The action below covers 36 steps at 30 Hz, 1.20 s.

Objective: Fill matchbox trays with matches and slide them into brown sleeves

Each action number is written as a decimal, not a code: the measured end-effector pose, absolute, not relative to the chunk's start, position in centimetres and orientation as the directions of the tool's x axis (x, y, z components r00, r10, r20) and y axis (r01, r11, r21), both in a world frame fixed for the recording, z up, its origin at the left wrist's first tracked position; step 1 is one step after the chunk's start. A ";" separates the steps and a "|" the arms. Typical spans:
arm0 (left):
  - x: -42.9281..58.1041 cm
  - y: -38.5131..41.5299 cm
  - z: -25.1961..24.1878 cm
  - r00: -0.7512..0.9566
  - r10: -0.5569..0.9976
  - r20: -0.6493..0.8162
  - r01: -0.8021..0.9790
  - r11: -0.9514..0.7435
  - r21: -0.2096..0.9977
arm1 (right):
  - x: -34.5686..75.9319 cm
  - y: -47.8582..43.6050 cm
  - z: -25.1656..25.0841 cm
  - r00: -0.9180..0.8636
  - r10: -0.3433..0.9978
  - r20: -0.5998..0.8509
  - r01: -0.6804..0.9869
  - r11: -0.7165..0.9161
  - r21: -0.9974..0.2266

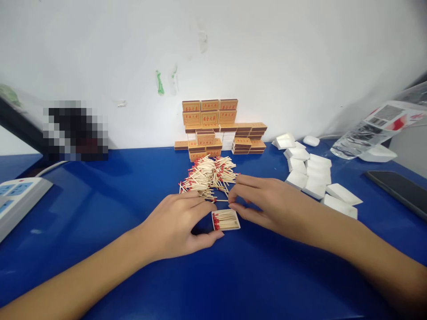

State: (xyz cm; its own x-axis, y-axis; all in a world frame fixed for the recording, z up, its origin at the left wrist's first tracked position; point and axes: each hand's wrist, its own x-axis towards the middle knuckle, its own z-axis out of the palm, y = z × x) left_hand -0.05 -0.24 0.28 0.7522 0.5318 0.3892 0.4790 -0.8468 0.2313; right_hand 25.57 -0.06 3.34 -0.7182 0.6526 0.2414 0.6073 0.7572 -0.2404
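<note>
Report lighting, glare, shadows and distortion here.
All in the head view: the white wall dims toward the upper right corner; pale glare lies on the blue tabletop at left; darker shadow below the right forearm; the plastic bottle near the right edge looks stretched; a pixelated patch covers something at left; the matches in the matchbox tray look fairly crisp.

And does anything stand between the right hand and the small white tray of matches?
Nothing visible does: the right hand is at the upper right corner of the white tray, as pictured. The heap of loose matches lies beyond it, not between them.
</note>
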 end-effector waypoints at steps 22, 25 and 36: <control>0.0 -0.2 0.3 0.751 0.527 0.398 0.482 -0.849 0.215 | 26.4 0.5 4.2 -0.617 0.758 0.213 0.665 0.647 -0.373; 0.0 -0.2 0.3 0.746 0.522 0.413 0.480 -0.852 0.211 | 28.7 2.2 4.7 -0.466 0.827 0.314 0.780 0.551 -0.295; 0.1 -0.3 0.5 0.746 0.526 0.407 0.492 -0.849 0.195 | 29.9 3.5 2.7 -0.428 0.903 -0.017 0.882 0.414 -0.224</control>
State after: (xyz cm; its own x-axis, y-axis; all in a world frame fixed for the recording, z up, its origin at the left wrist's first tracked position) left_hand 0.06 -0.27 0.46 0.7463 0.5263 0.4074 0.4919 -0.8485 0.1952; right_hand 29.92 3.53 2.67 -0.4285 0.9034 -0.0170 0.8823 0.4142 -0.2237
